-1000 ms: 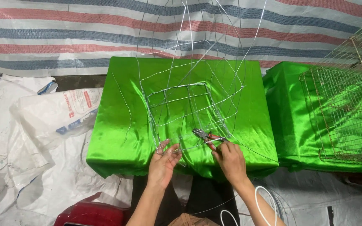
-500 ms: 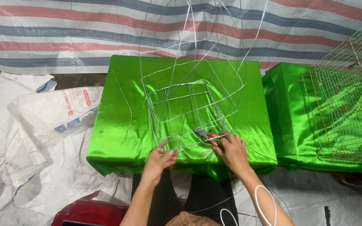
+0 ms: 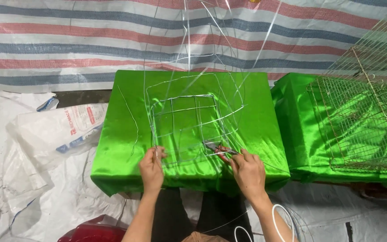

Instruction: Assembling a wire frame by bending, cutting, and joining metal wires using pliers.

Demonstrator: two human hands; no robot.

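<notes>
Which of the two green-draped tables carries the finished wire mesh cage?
The right green-draped table, beside the one under the hands; the wire mesh cage sits on it, while the middle table holds only a loose wire frame.

Wire frame (image 3: 189,116) fills the green table (image 3: 122,148) centre, strands rising upward; bare cloth at frame left; wire cage (image 3: 363,121) blocks right.

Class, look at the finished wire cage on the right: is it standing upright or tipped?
Tipped. The wire cage leans at a slant, its lower edge resting on the green-covered table.
</notes>
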